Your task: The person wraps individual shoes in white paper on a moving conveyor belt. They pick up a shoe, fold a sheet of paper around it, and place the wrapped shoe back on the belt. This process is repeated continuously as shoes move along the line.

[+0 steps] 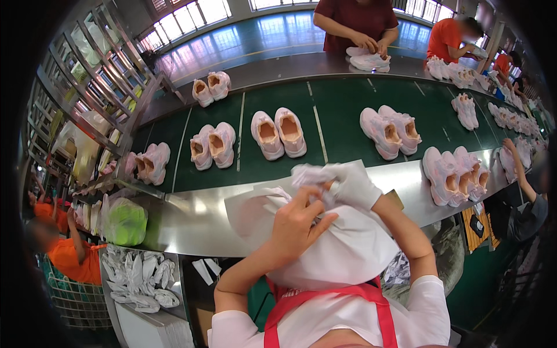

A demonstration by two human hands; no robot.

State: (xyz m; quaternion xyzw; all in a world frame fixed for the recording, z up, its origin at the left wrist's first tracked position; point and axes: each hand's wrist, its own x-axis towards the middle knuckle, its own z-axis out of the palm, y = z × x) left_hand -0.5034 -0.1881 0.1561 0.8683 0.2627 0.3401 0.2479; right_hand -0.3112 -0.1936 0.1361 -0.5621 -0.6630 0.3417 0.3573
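In front of my chest, my right hand (pixel 355 187), in a white glove, closes on a crumpled pinkish-white piece (pixel 307 173), which is blurred; its kind cannot be told. My bare left hand (pixel 295 227) is just below and to the left, its fingers bent and drawn in close to the right one. What it pinches, if anything, is hidden. A wide white sheet-like material (pixel 354 246) bulges beneath both hands. Beyond them on the green belt (pixel 331 95) stands a pair of pink-and-white sneakers (pixel 278 134), with another pair (pixel 390 132) to the right.
A steel ledge (pixel 191 223) runs along the belt, holding more sneakers (pixel 455 175) at right and a green bundle in clear plastic (pixel 126 222) at left. Crumpled white paper stuffing (pixel 139 278) fills a bin below. A metal rack (pixel 87 87) rises at left. Co-workers (pixel 360 26) stand across the belt.
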